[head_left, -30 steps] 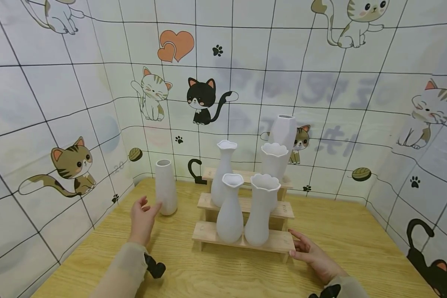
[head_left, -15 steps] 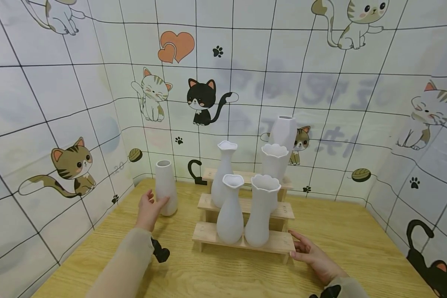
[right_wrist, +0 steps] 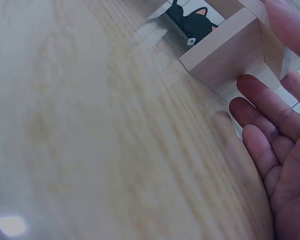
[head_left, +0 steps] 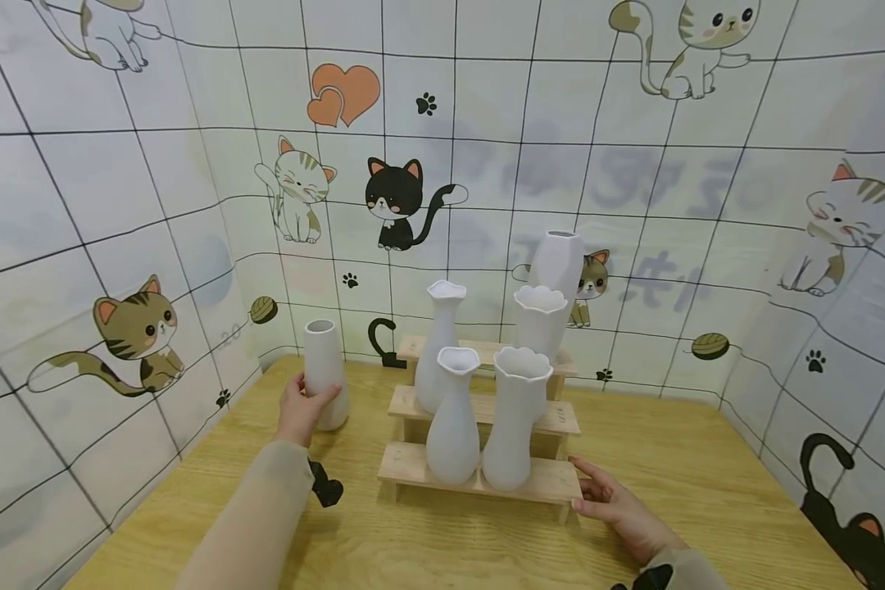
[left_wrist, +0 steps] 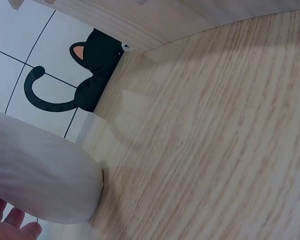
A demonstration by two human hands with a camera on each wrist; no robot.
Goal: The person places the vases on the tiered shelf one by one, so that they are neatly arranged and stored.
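Note:
A plain white cylindrical vase (head_left: 321,352) stands upright on the table at the left. My left hand (head_left: 301,411) grips its lower part, thumb across the front and the other fingers around the far side, partly hidden. In the left wrist view the vase (left_wrist: 45,172) rests on the tabletop beside my fingertips (left_wrist: 30,229). At the right end of a three-step wooden stand (head_left: 549,481), my right hand (head_left: 623,510) holds the lowest step between thumb and index finger. The right wrist view shows its remaining fingers (right_wrist: 260,120) loosely bent beneath the stand.
Several white vases fill the stand: a bulb-shaped one (head_left: 453,434) and a fluted-rim one (head_left: 511,430) in front, another bulb-shaped one (head_left: 437,369), another fluted-rim one (head_left: 540,319), and a faceted one (head_left: 556,262) at the back. A cat-print wall covering surrounds the wooden table (head_left: 442,549).
My left hand has moved right and forward onto the plain vase, and its thumb now lies across the front. The right hand keeps its place on the stand.

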